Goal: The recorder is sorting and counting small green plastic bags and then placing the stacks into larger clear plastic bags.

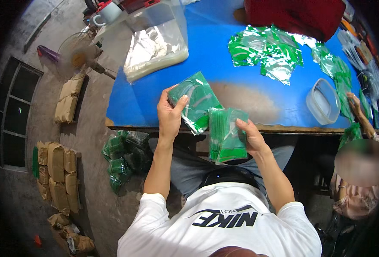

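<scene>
At the near edge of the blue table (pixel 146 103), the left hand (pixel 170 115) grips a single green-and-clear plastic pouch (pixel 196 101), thumb on top. Just right of it, below the table edge, the right hand (pixel 251 136) clasps a stack of green pouches (pixel 227 135). More loose pouches (pixel 266 51) lie on the table's far side, a clear plastic tub (pixel 324 101) toward its right end.

green packets (pixel 196 100) (clear-fronted), blue table (pixel 223 64), red cloth (pixel 296 15)

Blue table (pixel 223 64) on grey concrete floor (pixel 93 141), window (pixel 14 115) left.
</scene>
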### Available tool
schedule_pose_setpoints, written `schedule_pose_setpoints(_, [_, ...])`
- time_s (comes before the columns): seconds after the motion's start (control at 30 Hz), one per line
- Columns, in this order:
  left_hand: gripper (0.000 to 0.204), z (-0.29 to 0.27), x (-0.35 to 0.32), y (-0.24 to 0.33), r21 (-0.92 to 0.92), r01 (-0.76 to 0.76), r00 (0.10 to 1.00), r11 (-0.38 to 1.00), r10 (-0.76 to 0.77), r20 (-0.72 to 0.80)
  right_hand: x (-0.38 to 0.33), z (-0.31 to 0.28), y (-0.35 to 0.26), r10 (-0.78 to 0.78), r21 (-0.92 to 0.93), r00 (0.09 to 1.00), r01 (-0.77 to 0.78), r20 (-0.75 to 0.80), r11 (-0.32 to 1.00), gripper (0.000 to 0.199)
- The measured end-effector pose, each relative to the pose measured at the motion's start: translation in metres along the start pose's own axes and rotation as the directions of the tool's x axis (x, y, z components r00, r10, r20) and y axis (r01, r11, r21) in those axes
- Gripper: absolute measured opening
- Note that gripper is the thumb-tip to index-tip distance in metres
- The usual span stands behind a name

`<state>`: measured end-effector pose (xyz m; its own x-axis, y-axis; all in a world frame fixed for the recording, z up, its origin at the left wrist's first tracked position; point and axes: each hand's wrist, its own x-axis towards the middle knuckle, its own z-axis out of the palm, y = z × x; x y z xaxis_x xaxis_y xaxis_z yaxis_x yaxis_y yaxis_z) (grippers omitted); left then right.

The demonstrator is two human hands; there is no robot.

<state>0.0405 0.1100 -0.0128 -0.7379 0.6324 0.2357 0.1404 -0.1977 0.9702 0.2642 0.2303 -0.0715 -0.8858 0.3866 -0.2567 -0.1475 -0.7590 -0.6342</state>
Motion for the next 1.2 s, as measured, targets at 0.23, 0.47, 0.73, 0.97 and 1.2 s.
schedule_pose_setpoints(0.23, [0.030, -0.001, -0.003, 0.007, -0.101, 0.050, 0.999, 0.994, -0.048, 0.024, -0.016, -0.016, -0.023, -0.115, -0.042, 0.984, 0.111, -0.134, 0.993, 0.055])
schedule_pose_setpoints(0.47, [0.031, 0.017, -0.014, 0.001, 0.135, 0.176, 0.962, 0.975, -0.199, 0.184, 0.018, 0.031, -0.062, -0.250, -0.286, 0.965, 0.218, -0.079, 0.933, 0.048])
schedule_pose_setpoints(0.73, [0.043, 0.035, -0.032, -0.045, -0.216, 0.228, 0.972, 0.949, -0.208, 0.111, 0.043, 0.041, -0.026, -0.232, -0.514, 0.967, 0.149, -0.101, 0.845, 0.058])
schedule_pose_setpoints(0.97, [0.063, 0.036, -0.033, -0.022, -0.100, 0.218, 0.971, 0.971, -0.205, 0.123, 0.051, 0.046, -0.022, -0.319, -0.610, 0.947, 0.236, -0.029, 0.756, 0.082])
schedule_pose_setpoints(1.2, [0.080, 0.026, 0.009, -0.035, 0.379, -0.374, 0.890, 0.847, 0.211, 0.405, 0.056, 0.053, -0.036, -0.231, -0.531, 0.972, 0.222, 0.051, 0.818, 0.057])
